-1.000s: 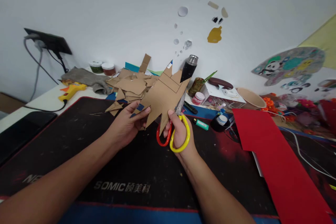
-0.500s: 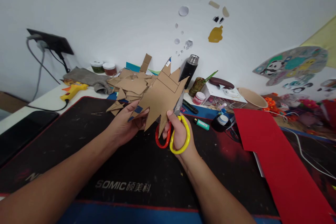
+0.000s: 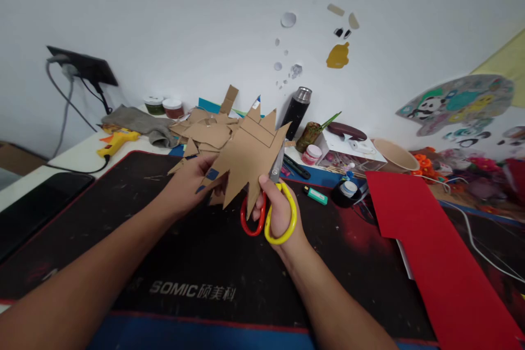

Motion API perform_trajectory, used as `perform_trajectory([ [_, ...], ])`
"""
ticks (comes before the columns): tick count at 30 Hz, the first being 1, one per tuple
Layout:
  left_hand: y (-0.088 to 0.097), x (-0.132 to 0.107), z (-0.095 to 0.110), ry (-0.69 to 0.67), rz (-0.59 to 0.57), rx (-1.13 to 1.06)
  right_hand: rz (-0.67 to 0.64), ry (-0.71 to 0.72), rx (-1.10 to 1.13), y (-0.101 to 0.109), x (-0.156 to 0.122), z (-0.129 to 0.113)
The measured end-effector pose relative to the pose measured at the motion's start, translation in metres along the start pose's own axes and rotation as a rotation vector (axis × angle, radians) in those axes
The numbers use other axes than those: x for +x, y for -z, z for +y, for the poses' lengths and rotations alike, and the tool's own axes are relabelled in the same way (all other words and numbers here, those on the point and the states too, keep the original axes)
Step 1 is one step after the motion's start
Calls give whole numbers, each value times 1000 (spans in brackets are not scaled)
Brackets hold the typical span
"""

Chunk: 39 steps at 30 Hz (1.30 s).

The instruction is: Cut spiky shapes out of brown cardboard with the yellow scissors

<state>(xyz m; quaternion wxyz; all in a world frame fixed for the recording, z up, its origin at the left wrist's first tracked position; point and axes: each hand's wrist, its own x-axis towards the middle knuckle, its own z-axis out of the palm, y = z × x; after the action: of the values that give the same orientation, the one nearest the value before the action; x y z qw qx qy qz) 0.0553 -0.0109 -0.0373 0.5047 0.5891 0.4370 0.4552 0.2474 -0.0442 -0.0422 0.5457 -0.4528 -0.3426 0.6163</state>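
Observation:
A spiky, star-like piece of brown cardboard [image 3: 246,156] is held up over the dark desk mat, with lines drawn across its upper part and blue patches on some points. My left hand [image 3: 191,178] is closed at its left edge, the fingers partly hidden behind it. Looped in my right hand [image 3: 281,210] are scissors with one red and one yellow handle [image 3: 293,219]. The right thumb also pinches the cardboard's lower right edge. The blades point upward and are partly covered by the cardboard, so their spread cannot be made out.
Cardboard scraps [image 3: 207,134] are heaped behind my left hand. Along the back stand a black thermos [image 3: 296,112] and small jars [image 3: 311,154]. A yellow glue gun [image 3: 117,142] lies left. A green lighter [image 3: 315,195] and a red sheet [image 3: 430,251] are right, on the mat [image 3: 184,262].
The cardboard has tilted slightly to the left and dropped a little. My left hand has shifted slightly left, and its fingers are more hidden. The right hand keeps its hold on the scissors.

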Motion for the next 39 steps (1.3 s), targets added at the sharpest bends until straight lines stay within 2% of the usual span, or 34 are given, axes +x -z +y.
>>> perform_trajectory([
  [2, 9, 1, 6, -30, -21, 289, 39, -7, 9, 2, 3, -2],
  [4, 13, 2, 9, -48, -15, 480, 54, -9, 17, 3, 6, -3],
  [6, 14, 3, 10, -43, -17, 566, 50, -18, 18, 4, 7, -3],
  [8, 13, 3, 11, -23, -47, 564, 47, -37, 18, 4, 8, -2],
  [12, 12, 3, 15, 18, -92, 344, 43, -44, 32, 5, 7, 0],
  [17, -2, 0, 10, 79, -20, -278, 45, -47, 23, 5, 7, 2],
  [19, -11, -2, 5, 151, 13, -448, 45, -55, 17, 5, 7, 2],
  [22, -21, -4, 0, 217, -23, -615, 31, -57, 18, 4, 8, 4],
  [26, -28, -7, -1, 201, -94, -750, 18, -29, 30, 3, 7, 6],
  [32, -29, -7, -5, 271, -206, -832, 36, 47, 34, 0, 4, 9],
  [39, -34, -6, -3, 284, -153, -905, 66, 72, 39, -2, 2, 10],
])
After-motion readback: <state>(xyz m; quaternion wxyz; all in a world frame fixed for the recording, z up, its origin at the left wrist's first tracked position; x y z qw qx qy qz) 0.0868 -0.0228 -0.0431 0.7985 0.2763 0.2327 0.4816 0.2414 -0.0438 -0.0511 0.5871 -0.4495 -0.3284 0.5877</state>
